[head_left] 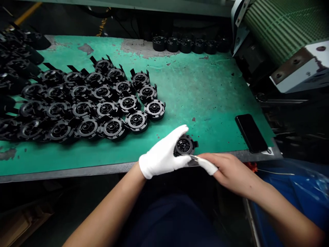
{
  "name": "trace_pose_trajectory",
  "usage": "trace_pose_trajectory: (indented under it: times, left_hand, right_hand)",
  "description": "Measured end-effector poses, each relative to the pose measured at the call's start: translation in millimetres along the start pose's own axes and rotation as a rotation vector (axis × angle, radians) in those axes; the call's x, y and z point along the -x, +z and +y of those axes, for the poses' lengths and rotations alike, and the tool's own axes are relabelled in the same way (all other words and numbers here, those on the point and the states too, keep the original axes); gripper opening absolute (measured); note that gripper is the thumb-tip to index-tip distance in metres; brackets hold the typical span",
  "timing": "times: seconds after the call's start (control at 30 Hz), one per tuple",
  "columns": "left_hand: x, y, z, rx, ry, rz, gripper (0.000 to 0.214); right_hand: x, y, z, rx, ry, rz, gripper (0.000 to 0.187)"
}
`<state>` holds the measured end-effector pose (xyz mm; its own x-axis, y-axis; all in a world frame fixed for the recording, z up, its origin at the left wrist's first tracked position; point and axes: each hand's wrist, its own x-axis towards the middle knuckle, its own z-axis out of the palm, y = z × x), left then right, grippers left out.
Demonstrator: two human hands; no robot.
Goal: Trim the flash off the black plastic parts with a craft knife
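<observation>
My left hand (164, 152), in a white glove, is wrapped around the side of a round black plastic housing (184, 146) at the table's front edge. The ringed face of this housing points up, and a small tab juts from its right side. My right hand (228, 171) is bare except for a white cover on the thumb. Between its thumb and forefinger it pinches a thin metal blade (193, 157), whose tip meets the near side of the housing by my left thumb. The blade's handle, if any, is hidden.
Many similar black housings (111, 127) stand in rows on the left of the green table (205, 89). Several more (186, 45) line the back edge. A black phone (251, 133) lies at the right, below a machine with a green ribbed belt (285, 27). Blue plastic (295, 199) is at lower right.
</observation>
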<state>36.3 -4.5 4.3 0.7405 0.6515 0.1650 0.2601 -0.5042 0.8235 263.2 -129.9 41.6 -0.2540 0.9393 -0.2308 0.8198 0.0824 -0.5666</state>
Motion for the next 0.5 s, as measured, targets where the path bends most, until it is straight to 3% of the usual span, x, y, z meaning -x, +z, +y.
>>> trace_pose_trajectory:
  times: [0.1,0.17,0.23,0.3,0.43,0.5]
  left_hand:
    - [1.8,-5.6,-2.2,0.019,-0.032,0.269,0.049]
    - [7.4,-5.6,-0.2,0.033,-0.12,0.383,0.059]
    - [13.7,-3.4,3.3,0.042,-0.151,0.312,0.097]
    - [18.0,-0.1,6.0,0.037,-0.121,0.223,0.11]
    - [16.6,6.1,4.4,0.031,-0.115,0.225,0.053]
    - [14.7,6.4,1.8,0.064,-0.119,0.243,0.045]
  right_hand:
    - [13.1,-10.0,16.6,-0.027,0.089,0.172,0.049]
    - [18.3,-12.5,26.1,-0.036,0.097,0.235,0.053]
    - [17.8,-12.1,28.9,-0.061,0.08,0.219,0.055]
    - [12.5,-9.7,24.7,-0.09,0.048,0.158,0.05]
    - [0.3,2.6,10.3,-0.089,-0.014,0.042,0.039]
    - [-2.1,11.6,6.1,-0.024,-0.027,0.047,0.04]
